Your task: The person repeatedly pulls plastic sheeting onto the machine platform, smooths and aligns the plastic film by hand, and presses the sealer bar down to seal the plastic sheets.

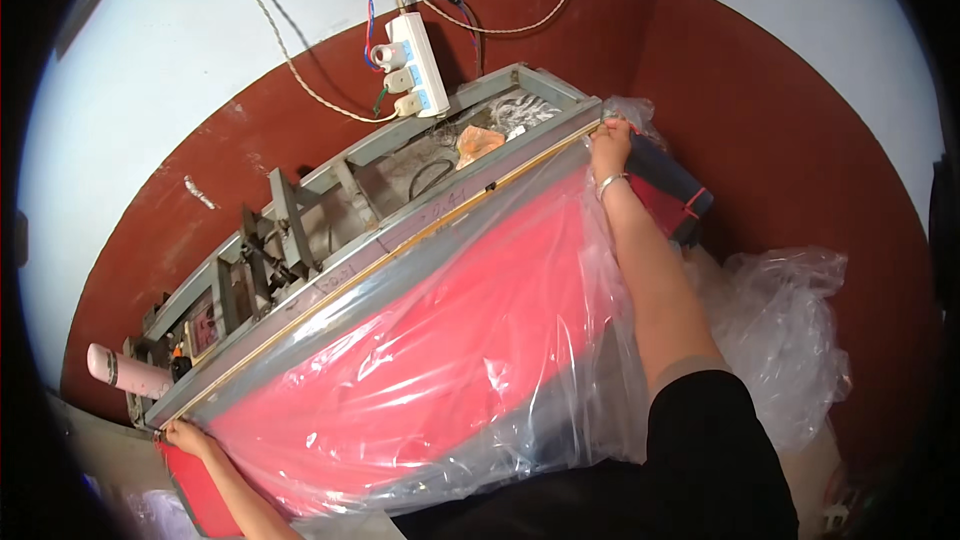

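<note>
A large clear plastic bag [607, 340] lies over a red and grey fabric piece [430, 330], stretched along the long metal bench frame. At the far right end of the frame, my right hand [610, 145] is closed on the bag's edge, its fingers pressed together. Down at the near left end, my left hand [187, 437] pinches the bag's other corner. Between the two hands runs a thin yellowish strip [400, 252] along the metal frame [345, 285]. Red and dark fabric [660, 190] sticks out past my right hand, and more red fabric [205, 495] hangs beside my left.
A white power strip [418, 65] with plugs hangs over the frame's back edge, its cords running up the wall. Inside the frame lie an orange-brown scrap [480, 143] and metal brackets [290, 220]. A pink bottle [128, 370] lies at the left end. Crumpled clear plastic [790, 340] fills the right.
</note>
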The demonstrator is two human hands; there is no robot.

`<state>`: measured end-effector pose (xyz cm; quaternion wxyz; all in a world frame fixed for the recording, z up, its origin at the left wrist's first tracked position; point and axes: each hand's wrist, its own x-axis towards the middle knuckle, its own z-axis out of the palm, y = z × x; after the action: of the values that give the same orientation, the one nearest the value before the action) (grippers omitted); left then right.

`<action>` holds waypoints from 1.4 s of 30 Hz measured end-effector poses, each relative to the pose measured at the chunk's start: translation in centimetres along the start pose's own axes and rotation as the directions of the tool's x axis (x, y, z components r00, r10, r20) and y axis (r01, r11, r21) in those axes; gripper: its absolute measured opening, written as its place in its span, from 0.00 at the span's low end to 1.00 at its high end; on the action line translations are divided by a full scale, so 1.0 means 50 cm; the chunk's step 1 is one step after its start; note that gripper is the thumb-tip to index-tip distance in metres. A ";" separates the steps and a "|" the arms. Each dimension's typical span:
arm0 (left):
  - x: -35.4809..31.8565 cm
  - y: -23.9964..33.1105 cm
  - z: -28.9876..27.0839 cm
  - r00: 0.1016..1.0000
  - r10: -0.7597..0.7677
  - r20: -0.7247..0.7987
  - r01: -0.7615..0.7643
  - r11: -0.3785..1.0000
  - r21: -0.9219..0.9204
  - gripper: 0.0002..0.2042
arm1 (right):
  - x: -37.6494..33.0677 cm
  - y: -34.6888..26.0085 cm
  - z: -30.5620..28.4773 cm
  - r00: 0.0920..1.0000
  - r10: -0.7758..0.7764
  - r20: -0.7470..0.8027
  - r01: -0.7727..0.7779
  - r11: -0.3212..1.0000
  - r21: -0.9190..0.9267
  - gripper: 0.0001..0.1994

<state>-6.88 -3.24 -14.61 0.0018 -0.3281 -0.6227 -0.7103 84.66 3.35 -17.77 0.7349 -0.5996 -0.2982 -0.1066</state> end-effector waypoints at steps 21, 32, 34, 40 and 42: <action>-0.135 0.064 -0.387 0.935 -0.262 0.240 0.307 0.936 -0.174 0.20 | -0.616 -0.477 -0.450 -0.226 -0.289 0.930 0.717 0.597 0.360 0.35; -0.238 0.005 -0.683 0.886 -0.446 -0.122 0.444 0.895 -0.048 0.09 | -0.267 -0.023 -0.755 0.326 0.532 0.782 0.844 0.209 -0.494 0.15; -0.274 -0.021 -0.776 0.836 -0.488 -0.251 0.504 0.864 0.001 0.08 | -0.143 0.002 -0.843 0.504 0.534 0.679 0.749 0.121 -0.651 0.16; -0.341 -0.097 -0.896 0.814 -0.448 -0.369 0.517 0.849 0.108 0.07 | 0.132 -0.026 -0.888 0.921 0.265 0.287 0.283 0.054 -0.958 0.21; -0.327 -0.116 -0.862 0.880 -0.346 -0.326 0.427 0.877 0.220 0.06 | 0.155 -0.051 -0.820 0.960 0.154 0.233 0.206 0.173 -0.963 0.22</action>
<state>-16.42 -46.79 -27.80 -0.0072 -0.0894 -0.7653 -0.6374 102.30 -34.49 -15.53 0.1244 -0.9337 -0.2693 -0.2005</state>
